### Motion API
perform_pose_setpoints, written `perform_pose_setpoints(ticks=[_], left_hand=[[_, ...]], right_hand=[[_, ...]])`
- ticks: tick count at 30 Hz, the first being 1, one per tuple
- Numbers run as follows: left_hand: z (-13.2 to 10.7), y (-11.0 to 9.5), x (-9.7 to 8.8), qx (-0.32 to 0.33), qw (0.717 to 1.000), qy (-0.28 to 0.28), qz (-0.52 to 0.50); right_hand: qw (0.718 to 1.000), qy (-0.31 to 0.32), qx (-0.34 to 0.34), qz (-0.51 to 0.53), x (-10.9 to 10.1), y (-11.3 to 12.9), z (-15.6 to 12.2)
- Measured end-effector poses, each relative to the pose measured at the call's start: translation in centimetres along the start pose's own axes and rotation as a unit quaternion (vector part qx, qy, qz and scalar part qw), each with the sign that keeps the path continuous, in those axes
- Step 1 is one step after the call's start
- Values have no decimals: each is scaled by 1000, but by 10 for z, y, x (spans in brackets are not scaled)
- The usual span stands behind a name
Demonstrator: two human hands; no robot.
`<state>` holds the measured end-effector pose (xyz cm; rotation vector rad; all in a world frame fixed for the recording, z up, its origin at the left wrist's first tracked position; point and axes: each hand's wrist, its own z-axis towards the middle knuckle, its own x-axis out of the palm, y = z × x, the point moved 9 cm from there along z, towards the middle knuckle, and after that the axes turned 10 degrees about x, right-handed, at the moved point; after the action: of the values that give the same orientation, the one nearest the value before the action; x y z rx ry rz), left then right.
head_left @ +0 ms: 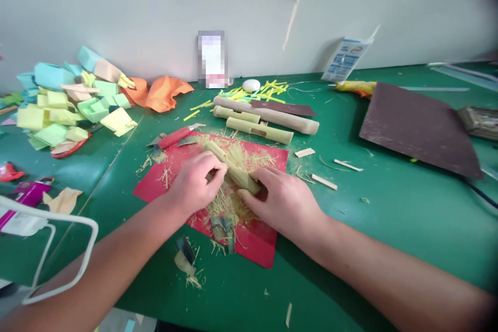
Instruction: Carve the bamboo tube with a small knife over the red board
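Note:
A pale bamboo tube (238, 172) with a cut-out lies slantwise over a red sheet (261, 252) strewn with shavings. My right hand (288, 197) grips its near end between thumb and fingers. My left hand (200, 179) is closed against the tube's side, thumb and forefinger pinched at the cut-out; whatever is inside the pinch is hidden. Scraps of worn dark sandpaper (229, 233) lie on the sheet below the hands. Beyond my left hand rests a red-handled carving knife (177, 136).
Behind the sheet lie two notched bamboo tubes (260, 130) and a longer bamboo stick (272, 114). Folded paper pieces (58, 104) pile up at left. A brown sandpaper sheet (416, 132) is at right. A white wire frame (91, 249) stands near my left forearm.

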<state>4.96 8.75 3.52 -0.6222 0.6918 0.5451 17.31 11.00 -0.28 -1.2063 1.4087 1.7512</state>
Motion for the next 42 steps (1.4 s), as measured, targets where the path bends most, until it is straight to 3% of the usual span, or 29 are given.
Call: perform_pose_setpoints(ticks=[4,8,13,18,21,25,30,34,39,42], left_hand=[[-1,-3,9,27,998,42,-32],[0,2,1,18,1000,-7,0],[3,2,11,25,999,23,-13],[3,12,7,-4,1000,-3,6],[2,5,9,5,1000,1,-9],[2,-12,22,38,995,54,-71],[5,-4,12,15,1000,14,-20],[3,-8,19,33,996,56,-69],[4,-3,8,11,1000,4,-9],[4,-9,20,30,996,53,-61]], right_hand=[[1000,0,12,-5,1,-2,2],[1000,2,7,-1,2,-1,2],[1000,-18,6,-20,-2,-1,-2],[1000,-7,0,-15,-3,-1,-3],[1000,-5,3,-11,-3,-3,-3],[1000,-3,1,-7,-1,-2,-3],[1000,-5,0,-9,-2,-1,-3],[1000,-9,-6,-8,-4,0,-3],[1000,-3,-5,-9,-4,0,-3],[1000,-17,-12,-10,-6,1,-3]])
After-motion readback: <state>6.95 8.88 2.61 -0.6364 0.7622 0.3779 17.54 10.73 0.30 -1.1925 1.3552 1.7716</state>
